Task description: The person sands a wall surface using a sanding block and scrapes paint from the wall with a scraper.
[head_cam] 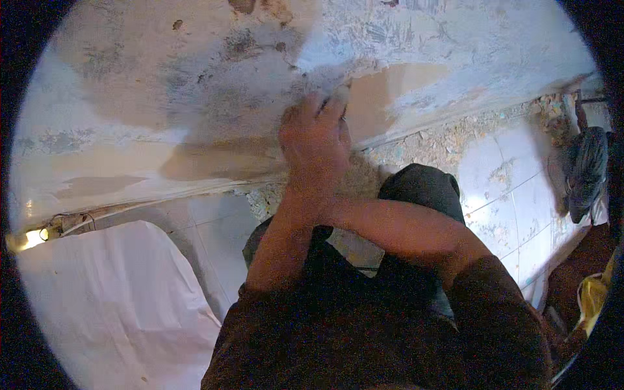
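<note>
My left hand (316, 134) is raised against the lower part of a patchy plastered wall (234, 92), fingers bent and blurred. Whether something thin is held in those fingers cannot be made out. My right forearm (395, 222) crosses from the right and meets my left wrist. The right hand itself merges with the left in the blur or lies behind it. Right beside the fingers is a tan patch (373, 95) on the wall. Grey and white filler smears surround it, with small dark holes higher up.
Rough broken mortar (424, 148) runs along the wall's foot. Pale floor tiles (507, 195) lie beyond my bent knee (421, 187). At left are a white sheet (122, 292) and a lit lamp (36, 238) with wire. A dark bundled object (587, 170) sits far right.
</note>
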The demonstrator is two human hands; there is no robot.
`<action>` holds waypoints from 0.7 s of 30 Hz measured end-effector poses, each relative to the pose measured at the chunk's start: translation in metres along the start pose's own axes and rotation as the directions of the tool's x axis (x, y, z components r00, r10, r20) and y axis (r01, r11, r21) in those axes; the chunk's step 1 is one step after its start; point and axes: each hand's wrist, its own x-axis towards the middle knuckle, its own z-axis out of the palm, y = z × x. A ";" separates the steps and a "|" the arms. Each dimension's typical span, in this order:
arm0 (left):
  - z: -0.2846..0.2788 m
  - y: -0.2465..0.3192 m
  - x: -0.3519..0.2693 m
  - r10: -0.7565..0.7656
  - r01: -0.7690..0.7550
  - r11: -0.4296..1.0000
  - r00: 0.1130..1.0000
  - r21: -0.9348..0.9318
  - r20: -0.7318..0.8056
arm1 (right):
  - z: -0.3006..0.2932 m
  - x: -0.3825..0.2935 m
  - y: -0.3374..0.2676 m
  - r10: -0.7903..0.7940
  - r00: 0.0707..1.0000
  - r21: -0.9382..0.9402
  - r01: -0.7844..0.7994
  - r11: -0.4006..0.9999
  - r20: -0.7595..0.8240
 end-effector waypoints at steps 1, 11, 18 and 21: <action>-0.004 0.001 -0.001 -0.005 0.005 1.000 1.000 0.001 -0.002 | 0.002 -0.012 -0.003 0.008 1.000 0.031 -0.007 0.999 -0.023; -0.011 0.004 0.002 0.001 -0.004 0.998 0.999 -0.070 -0.047 | 0.052 -0.016 -0.025 0.062 0.976 0.322 0.009 0.947 -0.211; -0.011 0.006 0.001 0.000 -0.001 0.997 1.000 -0.076 -0.008 | 0.041 -0.015 -0.017 0.021 0.986 -0.059 -0.032 0.998 -0.164; -0.010 0.001 0.004 -0.018 0.018 1.000 0.998 0.001 -0.053 | 0.036 -0.012 -0.013 0.005 0.990 -0.221 -0.036 0.975 -0.139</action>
